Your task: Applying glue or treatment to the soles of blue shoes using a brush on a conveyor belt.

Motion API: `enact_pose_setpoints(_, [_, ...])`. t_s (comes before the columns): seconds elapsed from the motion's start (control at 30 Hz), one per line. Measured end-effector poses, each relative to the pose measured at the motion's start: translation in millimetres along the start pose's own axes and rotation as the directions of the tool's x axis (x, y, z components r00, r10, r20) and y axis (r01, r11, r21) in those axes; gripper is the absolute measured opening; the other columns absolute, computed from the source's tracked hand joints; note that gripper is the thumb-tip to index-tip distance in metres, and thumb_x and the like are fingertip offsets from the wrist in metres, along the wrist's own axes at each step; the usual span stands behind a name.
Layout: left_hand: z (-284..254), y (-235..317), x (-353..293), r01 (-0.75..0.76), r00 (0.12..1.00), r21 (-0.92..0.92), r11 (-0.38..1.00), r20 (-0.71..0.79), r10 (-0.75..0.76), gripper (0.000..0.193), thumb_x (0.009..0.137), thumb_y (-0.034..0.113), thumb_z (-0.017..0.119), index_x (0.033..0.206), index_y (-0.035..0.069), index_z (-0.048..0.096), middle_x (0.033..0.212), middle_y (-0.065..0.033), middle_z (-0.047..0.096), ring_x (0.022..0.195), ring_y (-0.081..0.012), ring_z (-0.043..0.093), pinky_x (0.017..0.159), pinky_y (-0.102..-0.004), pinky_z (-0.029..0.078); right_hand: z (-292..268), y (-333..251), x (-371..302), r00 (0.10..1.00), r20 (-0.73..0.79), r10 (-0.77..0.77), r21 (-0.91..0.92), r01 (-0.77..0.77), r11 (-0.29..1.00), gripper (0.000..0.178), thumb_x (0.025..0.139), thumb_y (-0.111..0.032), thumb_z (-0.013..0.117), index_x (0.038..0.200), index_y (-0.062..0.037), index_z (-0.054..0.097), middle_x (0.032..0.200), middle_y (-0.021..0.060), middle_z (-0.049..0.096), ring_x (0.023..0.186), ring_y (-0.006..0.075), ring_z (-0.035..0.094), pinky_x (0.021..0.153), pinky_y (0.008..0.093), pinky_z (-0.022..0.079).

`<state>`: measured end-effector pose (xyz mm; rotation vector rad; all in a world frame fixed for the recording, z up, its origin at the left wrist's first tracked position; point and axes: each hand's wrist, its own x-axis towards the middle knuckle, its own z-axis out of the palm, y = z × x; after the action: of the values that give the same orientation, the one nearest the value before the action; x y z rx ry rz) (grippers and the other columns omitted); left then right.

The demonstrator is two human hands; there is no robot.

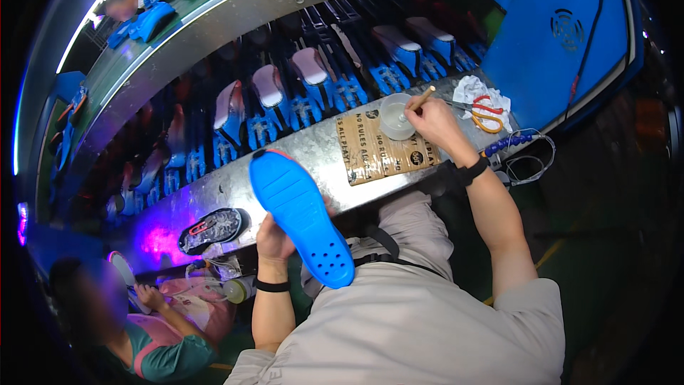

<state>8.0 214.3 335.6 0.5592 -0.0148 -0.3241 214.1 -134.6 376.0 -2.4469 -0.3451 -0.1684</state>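
Note:
My left hand (274, 239) grips a blue shoe sole (299, 203) from beneath, its thumb at the sole's edge. The sole's ridged face, with several round holes at the heel end, is turned up towards me. A strip of red and dark edge shows at its far tip. In my right hand (433, 118) is a thin wooden-handled tool (425, 97), perhaps a brush, pinched between the fingers. Its lower end is hidden by the hand, over or in a translucent plastic bowl (394, 127). The bowl stands on a printed cardboard sheet (362, 158).
Scissors (487, 120) with red and orange handles lie by crumpled white paper (473, 91). A dark shoe (211, 229) sits on the metal bench (235, 171). Beyond the ledge stand several blue shoe lasts (313, 71). A co-worker (171, 346) works at the lower left.

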Motion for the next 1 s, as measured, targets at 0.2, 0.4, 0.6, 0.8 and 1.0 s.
enact_pose_setpoints(0.2, [9.8,-23.9,-14.0,0.041,0.998,0.197,0.980,-0.044,-0.032,0.097,0.084,0.037,0.077,0.156,-0.005,0.028,0.143,-0.0353,0.050,0.128,-0.0499,0.056,0.107,-0.0572,0.049,-2.2,-5.2,-0.5,0.993,-0.115,0.002,0.161,0.016,0.987,0.024,0.090,-0.027,0.064,0.092,-0.0053,0.074,0.081,0.0204,0.071,0.080,0.0396,0.070,0.073,0.0474,0.054])
enact_pose_setpoints(0.4, [2.6,-13.7,-13.0,-0.066,0.983,0.210,0.976,-0.157,0.100,0.087,0.090,0.019,0.071,0.160,0.003,0.022,0.147,-0.0175,0.052,0.130,-0.0297,0.058,0.110,-0.0442,0.049,3.1,-21.9,-3.9,0.998,-0.057,0.037,0.084,-0.032,0.996,0.021,0.092,-0.024,0.068,0.100,-0.0051,0.073,0.077,0.0139,0.071,0.073,0.0234,0.070,0.067,0.0347,0.053])
enact_pose_setpoints(0.6, [11.6,-11.6,-11.0,-0.043,0.983,0.234,0.971,-0.164,0.084,0.089,0.091,0.024,0.073,0.161,0.004,0.022,0.146,-0.0164,0.052,0.129,-0.0275,0.058,0.109,-0.0431,0.049,28.0,-70.9,-32.3,0.980,0.035,-0.197,0.553,0.145,0.820,0.017,0.092,-0.013,0.070,0.104,-0.0026,0.075,0.095,0.0084,0.074,0.085,0.0207,0.068,0.077,0.0338,0.053])
enact_pose_setpoints(0.8, [20.3,-10.9,-13.3,-0.017,0.988,0.269,0.963,-0.144,0.058,0.089,0.090,0.027,0.074,0.160,0.002,0.025,0.146,-0.0167,0.051,0.130,-0.0263,0.057,0.109,-0.0402,0.048,44.1,-110.8,-32.4,0.891,0.009,-0.453,0.610,0.354,0.709,0.017,0.092,-0.011,0.071,0.104,-0.0002,0.074,0.100,0.0093,0.074,0.090,0.0208,0.067,0.084,0.0335,0.052])
enact_pose_setpoints(1.0, [26.0,-7.2,-17.0,-0.033,0.992,0.303,0.952,-0.108,0.069,0.090,0.090,0.029,0.074,0.160,0.000,0.024,0.147,-0.0163,0.051,0.131,-0.0248,0.056,0.109,-0.0381,0.047,51.5,-117.8,-28.0,0.847,-0.044,-0.530,0.529,0.470,0.707,0.017,0.089,-0.009,0.071,0.103,-0.0004,0.074,0.096,0.0122,0.074,0.084,0.0255,0.067,0.077,0.0380,0.052])
